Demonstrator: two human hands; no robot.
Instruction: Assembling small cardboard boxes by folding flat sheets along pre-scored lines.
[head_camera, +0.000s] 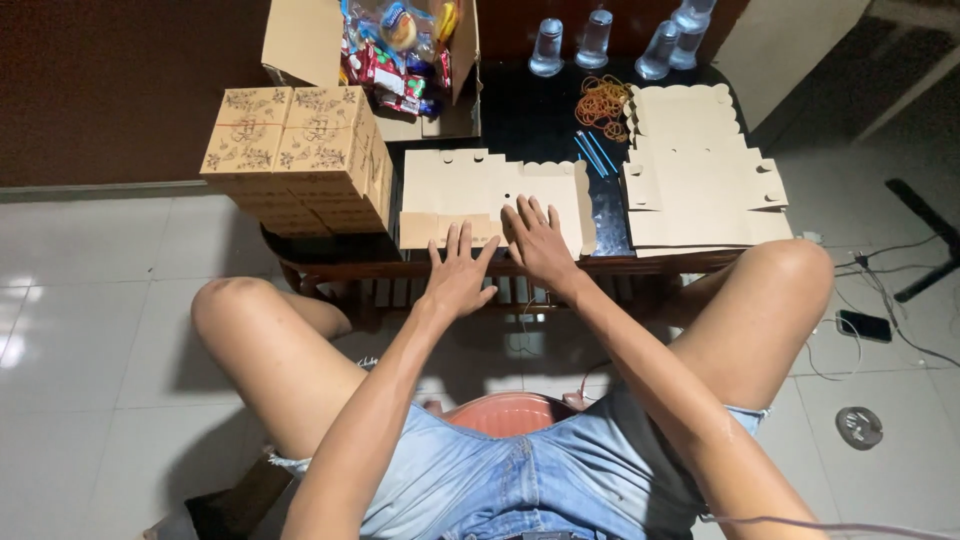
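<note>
A seated person presses both hands flat on an unfolded tan cardboard box blank lying at the near edge of a dark table. The left hand and right hand lie side by side, fingers spread open, gripping nothing. At ten o'clock stands a stack of finished patterned cardboard boxes; at three o'clock lies a pile of flat tan blanks; at one o'clock, orange rubber bands. The blank overhangs the edge, so uneven pressure could likely crease or tip it off.
</note>
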